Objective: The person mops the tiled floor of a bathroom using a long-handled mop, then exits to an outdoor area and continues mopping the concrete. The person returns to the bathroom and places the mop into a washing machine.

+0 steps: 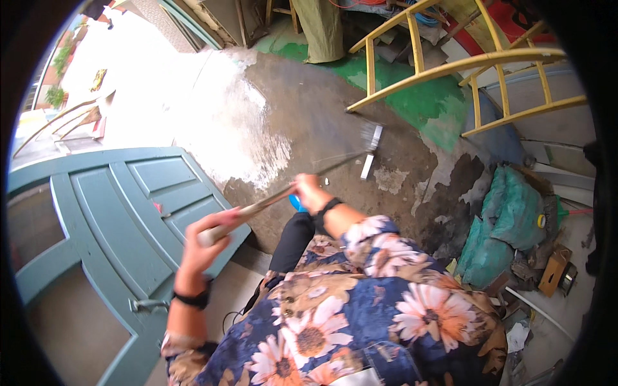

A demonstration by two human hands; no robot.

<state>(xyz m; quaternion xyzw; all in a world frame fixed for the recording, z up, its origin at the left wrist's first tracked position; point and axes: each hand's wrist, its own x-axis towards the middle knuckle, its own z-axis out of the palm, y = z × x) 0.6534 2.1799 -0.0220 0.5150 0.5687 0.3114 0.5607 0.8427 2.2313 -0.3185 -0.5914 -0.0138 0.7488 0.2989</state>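
My left hand (207, 236) grips the butt end of a long wooden pole (263, 205). Lower along the same pole, my right hand (309, 190) is closed around it. The pole runs down to a narrow white bar head (368, 166) on the wet concrete floor (318, 111); it looks like a floor squeegee, but blur hides the detail. Just below my right hand, a blue shoe (296, 202) shows at the end of a dark trouser leg. A small white scrap (327, 181) lies on the floor close to the pole.
At left stands a blue-green panelled door (159, 193) with a metal handle (147, 305). A yellow ladder (434, 72) leans at upper right. Green sacks (512, 217) and clutter line the right side. Bright daylight floods the doorway, with a person (99, 12) outside.
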